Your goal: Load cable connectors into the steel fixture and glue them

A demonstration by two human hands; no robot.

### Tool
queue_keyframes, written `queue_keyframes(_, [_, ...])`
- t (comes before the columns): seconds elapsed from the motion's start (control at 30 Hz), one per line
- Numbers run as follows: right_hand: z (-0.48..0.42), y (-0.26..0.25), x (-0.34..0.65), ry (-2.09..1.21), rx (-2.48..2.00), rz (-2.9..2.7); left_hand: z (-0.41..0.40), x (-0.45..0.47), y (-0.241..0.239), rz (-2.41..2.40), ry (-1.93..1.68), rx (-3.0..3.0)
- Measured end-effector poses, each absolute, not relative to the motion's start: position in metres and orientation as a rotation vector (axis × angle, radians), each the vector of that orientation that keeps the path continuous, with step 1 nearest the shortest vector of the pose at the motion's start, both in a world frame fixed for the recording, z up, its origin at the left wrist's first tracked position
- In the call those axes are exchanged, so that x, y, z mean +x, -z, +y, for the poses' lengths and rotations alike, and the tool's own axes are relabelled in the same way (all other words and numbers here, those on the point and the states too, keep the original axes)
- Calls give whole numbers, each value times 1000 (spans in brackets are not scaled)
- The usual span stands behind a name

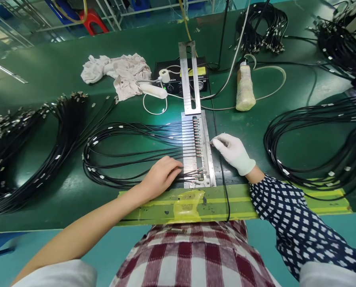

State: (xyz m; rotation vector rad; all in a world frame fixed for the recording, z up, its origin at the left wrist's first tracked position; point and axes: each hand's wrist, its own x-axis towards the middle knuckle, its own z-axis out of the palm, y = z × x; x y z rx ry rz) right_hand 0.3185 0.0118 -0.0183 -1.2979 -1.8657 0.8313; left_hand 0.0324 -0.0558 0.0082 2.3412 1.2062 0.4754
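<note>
Head view: left hand [163, 175] open, fingers pressing black cables [130, 131] flat at metal jig [209, 167], front of bench [61, 191]. Gloved right hand [233, 151] fingertips touch jig's right edge, grasp unclear. Best keep cables parallel, seated in jig.

Crumpled rag [118, 73], black control box [173, 84], wrapped bottle [245, 89], red stool [92, 20]

Only one thing on the bench carries writing: the black control box [180, 77], at twelve o'clock from the metal jig [209, 159]. Its front shows pale characters that look like "982A". Its yellow label [200, 71] ends in "ONG", and an upright metal bar [190, 75] hides the rest. Nothing else is legible.
</note>
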Motion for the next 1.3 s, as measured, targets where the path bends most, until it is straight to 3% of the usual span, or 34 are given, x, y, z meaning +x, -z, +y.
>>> queue_keyframes(0.2, [5, 17, 320, -881, -1298, -1783, -70, 31, -14, 1247, -383, 2052])
queue_keyframes(0.4, [-12, 11, 323, -933, -1316, -1771, -59, 28, -11, 1256, -605, 1896])
queue_keyframes(0.53, [-12, 10, 324, -930, -1325, -1798, -49, 26, -10, 1197, -708, 2113])
queue_keyframes(0.9, [-10, 9, 324, -916, -1311, -1859, -25, 19, -5, 930, -437, 2523])
queue_keyframes(1.3, [-8, 6, 322, -888, -1335, -1914, -18, 19, -5, 846, -445, 2417])
